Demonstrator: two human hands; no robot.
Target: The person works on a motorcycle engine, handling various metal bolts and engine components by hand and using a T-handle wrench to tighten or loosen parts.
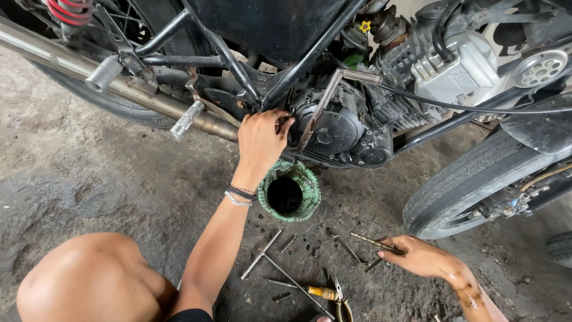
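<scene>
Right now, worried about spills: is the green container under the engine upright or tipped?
Upright: the green container stands on the floor, its round mouth facing up. Contents: cannot tell.

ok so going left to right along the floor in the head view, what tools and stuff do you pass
t-handle wrench → green container → yellow-handled pliers → bent metal rod → right hand holding a thin tool → front tyre

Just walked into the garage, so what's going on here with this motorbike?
A person crouches on the concrete floor beside a motorcycle. Their left hand is up at the black engine cover, fingers pinching something small I cannot make out. Their right hand rests on the ground, holding a thin metal tool. A green container sits under the engine, with a T-handle wrench and pliers lying nearby.
</scene>
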